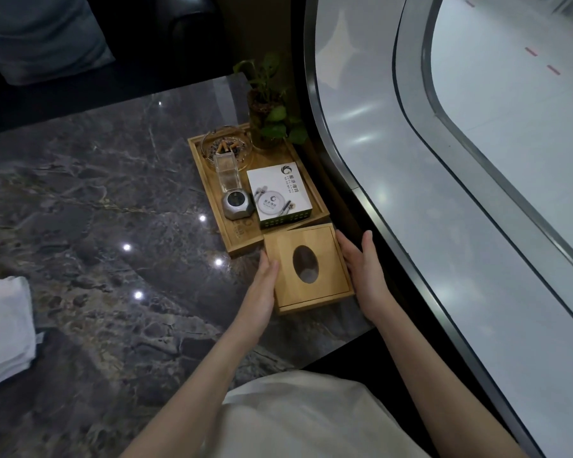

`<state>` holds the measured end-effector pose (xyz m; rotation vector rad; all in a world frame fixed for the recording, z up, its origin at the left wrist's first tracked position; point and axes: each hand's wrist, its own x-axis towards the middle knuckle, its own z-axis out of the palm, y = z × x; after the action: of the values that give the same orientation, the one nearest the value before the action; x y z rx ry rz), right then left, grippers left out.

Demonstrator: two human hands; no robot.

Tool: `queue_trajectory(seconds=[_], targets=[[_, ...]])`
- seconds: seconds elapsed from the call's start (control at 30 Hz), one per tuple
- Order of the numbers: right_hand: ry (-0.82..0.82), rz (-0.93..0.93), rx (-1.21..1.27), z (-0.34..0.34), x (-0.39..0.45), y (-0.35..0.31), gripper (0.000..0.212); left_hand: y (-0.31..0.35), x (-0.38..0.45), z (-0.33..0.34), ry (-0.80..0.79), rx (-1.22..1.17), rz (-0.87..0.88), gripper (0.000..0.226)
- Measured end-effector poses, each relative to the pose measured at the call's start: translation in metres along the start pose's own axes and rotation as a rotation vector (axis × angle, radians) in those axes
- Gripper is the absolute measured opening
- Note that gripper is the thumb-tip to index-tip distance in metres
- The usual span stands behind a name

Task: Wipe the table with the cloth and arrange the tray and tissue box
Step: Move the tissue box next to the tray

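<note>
**Both hands flat against the tissue box, near the tray**

At the far left of my view a white cloth [4,328] lies folded on the dark marbled worktop [90,200], well apart from everything else. Small ceiling lights reflect as bright spots on the polished stone.

Moving right, the wooden tray [237,234] sits at an angle near the worktop's right side. It carries a glass ashtray [226,149] with cigarette butts, a clear acrylic holder [227,173], a silver faceted object [238,205], a white printed box [280,193] and a potted plant [270,107] at its far corner.

My left hand [265,285] presses open-palmed against the left side of the tissue box [308,269], fingers straight. The box is light wood, square, with a dark oval opening in its lid; I cannot tell whether any tissue shows inside. It rests on the worktop just in front of the tray, its far edge overlapping or touching the tray's near right corner.

My right hand [366,269] lies open along the box's right side, so the box is held between the two palms near the worktop's right edge. A curved grey rail [361,180] runs past on the right.
</note>
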<state>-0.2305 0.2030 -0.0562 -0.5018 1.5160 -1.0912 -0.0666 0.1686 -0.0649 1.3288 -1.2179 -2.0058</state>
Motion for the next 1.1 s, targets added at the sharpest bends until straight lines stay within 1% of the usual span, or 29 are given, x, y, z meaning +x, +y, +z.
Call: queue_trajectory(seconds=[0.1,0.23,0.33,0.37,0.4,0.43,0.5,0.53,0.6,0.63,0.73,0.83,0.93,1.1], targets=[[-0.025,-0.016,-0.061,0.0,0.002,-0.008,0.067,-0.005,0.001,0.003,0.002,0.025,0.01,0.059],[-0.025,-0.031,-0.176,0.0,0.001,-0.008,0.067,-0.007,0.001,0.007,-0.004,0.057,0.023,0.06],[-0.001,-0.035,-0.277,0.001,0.001,-0.011,0.055,-0.006,0.0,0.007,-0.011,0.087,0.004,0.065],[0.018,-0.041,-0.336,0.003,0.001,-0.011,0.052,-0.007,0.0,0.005,-0.015,0.091,0.004,0.068],[0.04,-0.078,-0.461,0.003,0.0,-0.011,0.053,-0.006,0.001,0.003,-0.025,0.101,0.021,0.074],[0.06,-0.144,-0.664,0.005,-0.002,-0.011,0.056,-0.005,0.002,-0.001,-0.036,0.145,0.055,0.08],[0.112,-0.345,-1.073,0.008,-0.007,0.002,0.061,-0.004,0.003,-0.007,-0.059,0.384,0.149,0.096],[0.135,-0.44,-1.2,0.011,-0.011,0.009,0.061,-0.005,0.002,-0.01,-0.056,0.559,0.189,0.104],[0.147,-0.572,-1.354,0.018,-0.022,0.025,0.056,-0.007,0.0,-0.017,-0.034,0.861,0.283,0.119],[0.125,-0.602,-1.4,0.022,-0.026,0.032,0.055,-0.008,-0.002,-0.02,-0.037,0.971,0.325,0.123],[0.03,-0.615,-1.498,0.025,-0.032,0.05,0.059,-0.01,-0.002,-0.025,-0.047,1.18,0.37,0.115],[0.022,-0.607,-1.535,0.024,-0.032,0.053,0.062,-0.011,-0.001,-0.025,-0.013,1.271,0.369,0.109],[0.007,-0.604,-1.537,0.022,-0.031,0.051,0.062,-0.012,-0.002,-0.022,0.004,1.303,0.373,0.107],[0.001,-0.628,-1.49,0.02,-0.028,0.05,0.061,-0.015,-0.002,-0.014,0.058,1.283,0.402,0.106]])
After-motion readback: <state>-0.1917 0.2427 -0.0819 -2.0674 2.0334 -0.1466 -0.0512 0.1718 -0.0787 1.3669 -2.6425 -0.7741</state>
